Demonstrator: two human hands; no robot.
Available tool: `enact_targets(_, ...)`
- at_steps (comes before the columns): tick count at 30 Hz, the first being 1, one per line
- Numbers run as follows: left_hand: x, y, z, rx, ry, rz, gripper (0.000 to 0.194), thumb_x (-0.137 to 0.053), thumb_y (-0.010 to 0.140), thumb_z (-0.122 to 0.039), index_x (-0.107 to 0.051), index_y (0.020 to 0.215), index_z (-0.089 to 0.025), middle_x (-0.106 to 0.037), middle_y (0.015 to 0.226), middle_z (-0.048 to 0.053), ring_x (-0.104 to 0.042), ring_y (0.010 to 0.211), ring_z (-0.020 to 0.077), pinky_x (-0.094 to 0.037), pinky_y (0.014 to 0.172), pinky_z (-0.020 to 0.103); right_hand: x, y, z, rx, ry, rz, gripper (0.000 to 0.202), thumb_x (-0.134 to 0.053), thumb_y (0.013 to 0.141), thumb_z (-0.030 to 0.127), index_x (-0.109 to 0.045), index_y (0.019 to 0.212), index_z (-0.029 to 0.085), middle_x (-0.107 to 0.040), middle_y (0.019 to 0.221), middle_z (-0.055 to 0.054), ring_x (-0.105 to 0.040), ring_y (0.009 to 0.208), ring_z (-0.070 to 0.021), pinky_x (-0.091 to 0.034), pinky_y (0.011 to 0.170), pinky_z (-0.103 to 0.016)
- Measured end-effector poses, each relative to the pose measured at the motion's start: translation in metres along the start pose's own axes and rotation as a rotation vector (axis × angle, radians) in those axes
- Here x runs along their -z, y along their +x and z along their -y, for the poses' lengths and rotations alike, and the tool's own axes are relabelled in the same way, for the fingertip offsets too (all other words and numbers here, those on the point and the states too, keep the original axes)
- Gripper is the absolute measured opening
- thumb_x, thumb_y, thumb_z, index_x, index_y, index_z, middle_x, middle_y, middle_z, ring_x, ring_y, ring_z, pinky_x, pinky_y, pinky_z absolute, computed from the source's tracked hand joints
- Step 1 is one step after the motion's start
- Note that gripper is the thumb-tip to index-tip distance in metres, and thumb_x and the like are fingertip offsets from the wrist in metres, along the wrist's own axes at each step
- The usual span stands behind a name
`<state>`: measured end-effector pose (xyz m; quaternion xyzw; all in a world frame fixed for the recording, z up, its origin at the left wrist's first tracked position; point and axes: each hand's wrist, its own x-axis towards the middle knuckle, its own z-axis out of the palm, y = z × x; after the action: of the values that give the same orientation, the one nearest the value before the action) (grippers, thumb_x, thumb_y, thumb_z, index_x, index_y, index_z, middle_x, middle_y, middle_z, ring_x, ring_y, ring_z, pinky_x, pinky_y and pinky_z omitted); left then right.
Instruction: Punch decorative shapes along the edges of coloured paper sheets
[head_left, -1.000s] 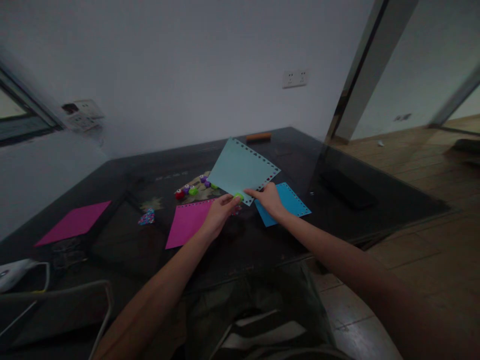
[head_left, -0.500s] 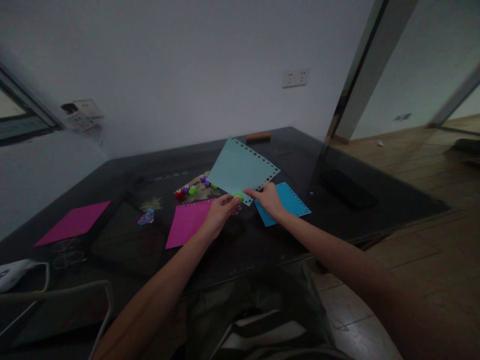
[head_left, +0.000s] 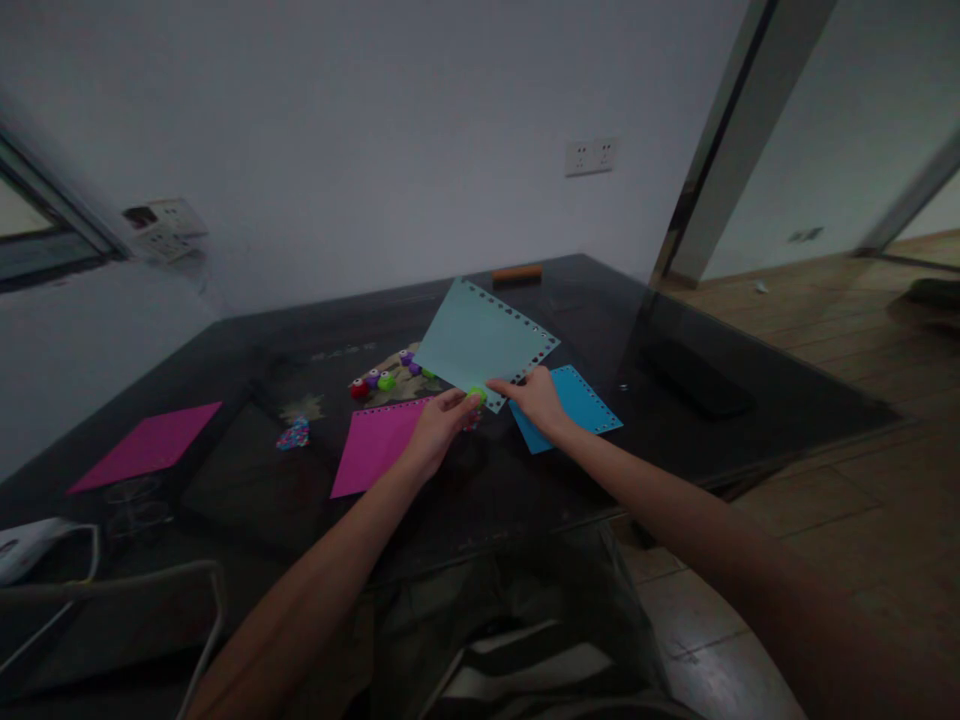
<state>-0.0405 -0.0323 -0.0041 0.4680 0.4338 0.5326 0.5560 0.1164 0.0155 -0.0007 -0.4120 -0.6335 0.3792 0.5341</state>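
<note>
A pale blue-green sheet (head_left: 476,335) with holes along its right edge is held up over the table, tilted. My left hand (head_left: 442,420) pinches a small bright green hole punch (head_left: 475,395) at the sheet's lower corner. My right hand (head_left: 534,395) grips the sheet's holed edge, thumb pointing toward the green punch. Beneath my left hand lies a pink sheet (head_left: 379,447) with holes along its top. By my right hand rests a blue sheet (head_left: 581,405), also holed.
Small red, purple and green owl-like pieces (head_left: 385,380) sit behind the pink sheet. Another pink sheet (head_left: 150,445), a pile of colourful bits (head_left: 294,434) and a white device (head_left: 34,548) are at left. A brown object (head_left: 517,274) lies by the wall, a black one (head_left: 697,378) at right.
</note>
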Motion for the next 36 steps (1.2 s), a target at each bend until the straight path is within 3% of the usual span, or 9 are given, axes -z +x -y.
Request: enact_targets(36, 0.0054, -0.0002, 0.001, -0.064, 0.073, 0.013, 0.019, -0.071, 0.071, -0.035, -0.069, 0.08, -0.018, -0.064, 0.076, 0.001, -0.055, 0.068, 0.0131, -0.04, 0.064, 0.024, 0.0004, 0.0, -0.001, 0.005, -0.018, 0.02, 0.02, -0.071, 0.064, 0.033, -0.063, 0.066, 0.015, -0.07, 0.074, -0.006, -0.063, 0.069, -0.0199, -0.049, 0.067, -0.033)
